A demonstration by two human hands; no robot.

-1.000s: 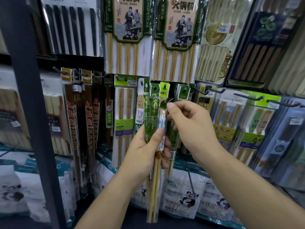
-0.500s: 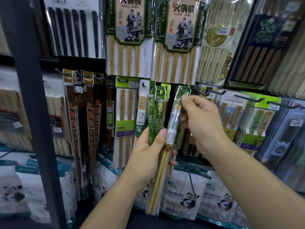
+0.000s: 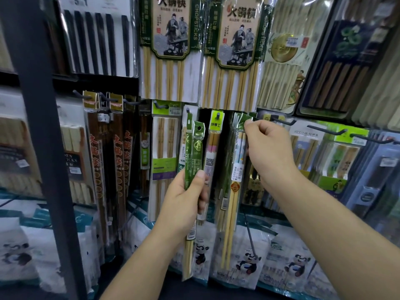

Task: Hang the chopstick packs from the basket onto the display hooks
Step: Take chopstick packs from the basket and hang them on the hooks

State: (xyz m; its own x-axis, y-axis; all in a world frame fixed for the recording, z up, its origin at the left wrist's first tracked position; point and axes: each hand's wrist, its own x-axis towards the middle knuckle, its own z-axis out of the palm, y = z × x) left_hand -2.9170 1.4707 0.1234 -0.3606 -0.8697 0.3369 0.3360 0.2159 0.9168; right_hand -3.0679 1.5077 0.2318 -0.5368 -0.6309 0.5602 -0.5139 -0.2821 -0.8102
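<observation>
Since half a second ago our right hand (image 3: pixel 270 152) has been lifting the narrow clear pack of pale bamboo chopsticks with a green header card (image 3: pixel 234 191) up and to the right. The pack's lower end has swung clear of our left hand (image 3: pixel 184 204), and it is now hanging almost straight down at the centre of the frame instead of leaning.

We are pinching that header between the right thumb and curled fingers, just right of centre and below the two large tan-and-green hot-pot chopstick packs (image 3: pixel 171 40). It is sitting against a cluster of similar green headers; our fingers are hiding the hole, so we cannot tell whether it is on a hook. An empty black metal display hook (image 3: pixel 283 122) is jutting out just beside the right hand.

Our left hand is staying at lower centre, gripping two slim green-sleeved chopstick packs (image 3: pixel 192 161) upright with the thumb pressing on their front. Their punched tops are standing above the fist and their bamboo ends are pointing down.

Between the two hands a lime-headed pack (image 3: pixel 216 131) is hanging. A dark metal upright (image 3: pixel 43 148) is crossing the left of the frame, and white panda-printed bags (image 3: pixel 246 260) are lining the bottom
</observation>
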